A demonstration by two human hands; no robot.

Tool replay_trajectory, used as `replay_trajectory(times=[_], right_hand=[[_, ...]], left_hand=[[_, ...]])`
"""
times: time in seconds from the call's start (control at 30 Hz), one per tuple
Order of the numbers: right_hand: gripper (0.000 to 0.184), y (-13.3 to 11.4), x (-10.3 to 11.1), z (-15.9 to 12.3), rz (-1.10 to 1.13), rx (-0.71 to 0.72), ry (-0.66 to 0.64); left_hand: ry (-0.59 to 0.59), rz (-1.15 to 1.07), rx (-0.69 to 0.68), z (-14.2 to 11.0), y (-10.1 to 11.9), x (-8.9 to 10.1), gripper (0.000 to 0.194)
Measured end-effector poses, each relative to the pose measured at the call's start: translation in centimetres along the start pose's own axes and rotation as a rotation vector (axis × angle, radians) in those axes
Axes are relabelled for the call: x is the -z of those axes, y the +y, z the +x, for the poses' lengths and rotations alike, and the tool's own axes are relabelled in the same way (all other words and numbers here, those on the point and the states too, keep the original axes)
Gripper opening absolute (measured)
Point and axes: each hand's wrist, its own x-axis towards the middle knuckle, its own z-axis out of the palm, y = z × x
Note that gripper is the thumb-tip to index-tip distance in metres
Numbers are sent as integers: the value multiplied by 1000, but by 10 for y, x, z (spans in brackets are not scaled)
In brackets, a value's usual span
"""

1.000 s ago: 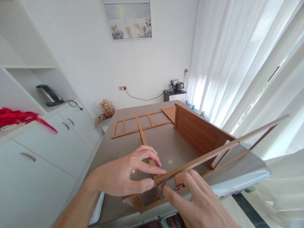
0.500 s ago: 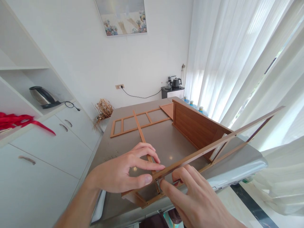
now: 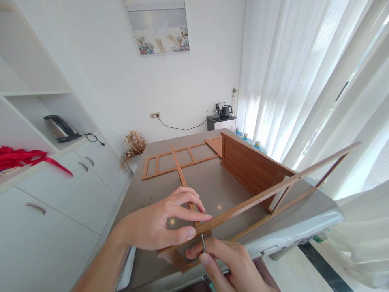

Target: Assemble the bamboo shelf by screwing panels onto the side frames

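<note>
My left hand (image 3: 161,219) braces a wooden ladder-like frame (image 3: 258,198) standing on edge at the near side of the table. Its thumb and index finger press near the top rail's left end, while the other fingers lie over a long wooden slat (image 3: 180,173) that meets the frame there. In my right hand (image 3: 232,257), a small bent metal hex key (image 3: 203,240) is pinched between thumb and fingers. The key's upper end meets the outer face of the frame near my left thumb. A brown wooden panel (image 3: 249,168) joins the frame farther right.
A second wooden frame (image 3: 173,165) lies flat on the grey table (image 3: 212,192). Small hardware pieces (image 3: 144,202) are scattered left of my left hand. White cabinets (image 3: 60,202) stand at left, curtains (image 3: 273,81) at right. An electric kettle (image 3: 60,129) sits on a shelf.
My right hand has shifted left and down, and its grip on the hex key has changed. The key now hangs at a steeper angle. My left hand stays in place.
</note>
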Motion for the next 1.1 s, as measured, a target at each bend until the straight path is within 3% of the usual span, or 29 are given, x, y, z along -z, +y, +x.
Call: replay_trajectory(times=[0.1,0.2,0.3,0.4,0.53,0.6,0.77,0.9,1.1], right_hand=[[18,4,-7,-3,26,34,60],[19,6,-5,-7,-58,184,71],[22,5,7,-12,-259,272,25],[31,1,20,-12,-560,248,34],[25,-1,26,-4,-767,312,196],[24,-2,27,1,-800,338,223],[21,-10,32,5,-834,237,51],[21,-10,34,6,-781,293,101],[19,-17,37,4,-682,153,-29]], left_hand=[[6,6,-10,0,0,0,37],[1,8,-12,1,1,0,36],[-19,1,7,2,2,1,36],[-24,-10,13,2,2,0,37],[-27,-15,20,1,1,0,40],[-27,-13,22,1,1,0,40],[-30,-17,25,2,3,1,40],[-33,-15,17,2,1,1,40],[-22,-11,13,0,0,0,41]])
